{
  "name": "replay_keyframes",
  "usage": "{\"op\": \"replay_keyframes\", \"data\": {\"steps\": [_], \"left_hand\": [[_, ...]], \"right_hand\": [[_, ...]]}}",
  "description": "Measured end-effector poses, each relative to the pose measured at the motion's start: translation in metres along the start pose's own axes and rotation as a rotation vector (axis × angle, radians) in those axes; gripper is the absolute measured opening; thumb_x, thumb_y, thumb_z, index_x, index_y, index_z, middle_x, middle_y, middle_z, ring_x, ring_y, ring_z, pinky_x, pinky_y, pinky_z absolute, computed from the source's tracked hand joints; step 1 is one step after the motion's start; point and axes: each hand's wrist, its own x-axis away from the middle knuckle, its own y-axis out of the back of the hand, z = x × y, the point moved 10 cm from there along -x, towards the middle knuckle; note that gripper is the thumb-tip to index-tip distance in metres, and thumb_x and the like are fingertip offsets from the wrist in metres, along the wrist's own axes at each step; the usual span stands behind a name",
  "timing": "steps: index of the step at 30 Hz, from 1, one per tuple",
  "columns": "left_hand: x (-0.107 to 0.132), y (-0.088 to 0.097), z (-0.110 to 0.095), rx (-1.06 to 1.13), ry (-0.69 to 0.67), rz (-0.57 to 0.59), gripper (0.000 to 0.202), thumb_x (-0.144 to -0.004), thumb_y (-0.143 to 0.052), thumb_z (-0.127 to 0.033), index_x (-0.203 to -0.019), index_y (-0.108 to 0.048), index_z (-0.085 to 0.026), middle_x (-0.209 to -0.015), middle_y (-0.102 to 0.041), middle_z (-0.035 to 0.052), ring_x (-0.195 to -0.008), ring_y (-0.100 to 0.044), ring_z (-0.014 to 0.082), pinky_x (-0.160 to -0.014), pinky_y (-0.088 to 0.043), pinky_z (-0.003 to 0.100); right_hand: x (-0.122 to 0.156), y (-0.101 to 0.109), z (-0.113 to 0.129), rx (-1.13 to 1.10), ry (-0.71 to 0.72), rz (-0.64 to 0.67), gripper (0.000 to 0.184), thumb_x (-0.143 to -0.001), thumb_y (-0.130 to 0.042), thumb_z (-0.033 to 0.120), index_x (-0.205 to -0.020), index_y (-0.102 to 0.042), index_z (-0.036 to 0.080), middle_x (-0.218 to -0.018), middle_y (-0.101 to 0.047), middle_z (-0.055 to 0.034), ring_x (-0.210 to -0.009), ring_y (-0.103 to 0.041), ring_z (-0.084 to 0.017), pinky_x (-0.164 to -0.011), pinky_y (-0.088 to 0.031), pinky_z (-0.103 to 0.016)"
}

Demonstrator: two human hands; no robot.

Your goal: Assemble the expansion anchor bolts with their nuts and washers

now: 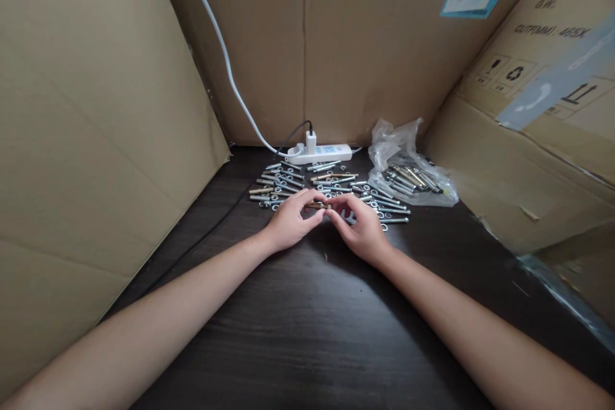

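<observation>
Between my two hands is a brass-coloured expansion bolt [314,205], lying roughly crosswise. My left hand [295,219] pinches its shaft between thumb and fingers. The fingertips of my right hand [358,224] close round its right end, where a small nut or washer seems to sit; the fingers partly hide it. Just beyond the hands, many silver and brass-coloured bolts [288,184] lie on the dark table [307,320], with loose washers [384,227] among them. Part of this spread is hidden behind my hands.
A clear plastic bag [442,191] holding more bolts lies at the back right. Behind the bolts stands a white power strip [319,153] with a plugged-in charger [311,141]. A black cable [202,240] crosses the table's left side. Cardboard walls [375,57] enclose three sides.
</observation>
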Motion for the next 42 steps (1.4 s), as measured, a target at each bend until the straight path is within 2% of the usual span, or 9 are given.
{"op": "replay_keyframes", "data": {"steps": [8, 12, 20, 26, 29, 35, 39, 42], "left_hand": [[-0.001, 0.001, 0.007, 0.071, 0.077, -0.011, 0.014, -0.084, -0.051, -0.022, -0.097, -0.055, -0.019, -0.1, -0.061, 0.0023, -0.093, -0.057, 0.0162, -0.082, -0.046, 0.029], [-0.002, -0.002, 0.008, 0.104, 0.074, 0.013, 0.014, -0.083, -0.051, -0.021, -0.096, -0.056, -0.019, -0.101, -0.061, 0.0027, -0.092, -0.057, 0.0161, -0.08, -0.046, 0.028], [-0.001, -0.002, 0.004, 0.15, 0.068, 0.017, 0.015, -0.083, -0.052, -0.022, -0.097, -0.056, -0.019, -0.1, -0.061, 0.003, -0.091, -0.058, 0.0157, -0.08, -0.047, 0.029], [-0.001, -0.001, 0.003, 0.154, 0.064, 0.012, 0.015, -0.083, -0.051, -0.021, -0.098, -0.055, -0.019, -0.1, -0.061, 0.0031, -0.09, -0.058, 0.0153, -0.081, -0.048, 0.031], [0.0, -0.002, 0.003, 0.131, 0.04, 0.014, 0.015, -0.083, -0.051, -0.021, -0.098, -0.056, -0.02, -0.101, -0.061, 0.0034, -0.091, -0.058, 0.0161, -0.081, -0.048, 0.031], [0.001, 0.002, -0.006, -0.042, -0.026, -0.011, 0.018, -0.083, -0.054, -0.022, -0.101, -0.057, -0.022, -0.101, -0.06, 0.0026, -0.096, -0.056, 0.018, -0.084, -0.045, 0.031], [0.002, 0.003, -0.013, -0.153, -0.061, -0.013, 0.016, -0.084, -0.053, -0.024, -0.1, -0.057, -0.022, -0.097, -0.06, 0.0015, -0.09, -0.056, 0.0174, -0.081, -0.044, 0.031], [0.003, 0.002, -0.017, -0.198, -0.077, 0.006, 0.016, -0.084, -0.053, -0.023, -0.1, -0.057, -0.023, -0.094, -0.06, 0.0006, -0.088, -0.055, 0.0172, -0.08, -0.044, 0.031]], "right_hand": [[-0.001, 0.009, 0.005, 0.012, 0.012, -0.071, 0.011, -0.084, -0.057, 0.023, -0.095, -0.055, 0.02, -0.084, -0.062, -0.0035, -0.068, -0.057, -0.015, -0.063, -0.047, -0.028], [-0.001, 0.015, 0.003, -0.023, 0.007, -0.125, 0.01, -0.083, -0.059, 0.024, -0.092, -0.055, 0.021, -0.084, -0.063, -0.0036, -0.07, -0.057, -0.015, -0.064, -0.048, -0.028], [-0.002, 0.011, 0.006, -0.008, 0.003, -0.069, 0.006, -0.084, -0.059, 0.027, -0.085, -0.059, 0.02, -0.081, -0.066, -0.0028, -0.07, -0.061, -0.015, -0.066, -0.049, -0.028], [-0.001, 0.009, 0.001, -0.005, -0.03, -0.057, 0.013, -0.085, -0.058, 0.03, -0.095, -0.059, 0.021, -0.089, -0.068, -0.0043, -0.076, -0.065, -0.017, -0.069, -0.052, -0.029], [0.0, 0.006, 0.0, -0.003, -0.026, -0.042, 0.018, -0.085, -0.057, 0.03, -0.101, -0.059, 0.022, -0.093, -0.068, -0.0054, -0.078, -0.066, -0.018, -0.071, -0.053, -0.031], [0.001, 0.003, -0.005, -0.033, -0.051, -0.017, 0.015, -0.085, -0.057, 0.03, -0.096, -0.061, 0.021, -0.088, -0.07, -0.0045, -0.076, -0.067, -0.018, -0.07, -0.052, -0.03], [0.001, 0.003, -0.01, -0.015, -0.1, -0.01, 0.013, -0.086, -0.056, 0.031, -0.09, -0.061, 0.02, -0.081, -0.07, -0.0038, -0.071, -0.065, -0.017, -0.066, -0.05, -0.027], [0.001, 0.001, -0.015, 0.022, -0.154, 0.011, 0.019, -0.088, -0.053, 0.035, -0.079, -0.06, 0.019, -0.07, -0.067, -0.0019, -0.063, -0.062, -0.015, -0.062, -0.047, -0.025]]}}
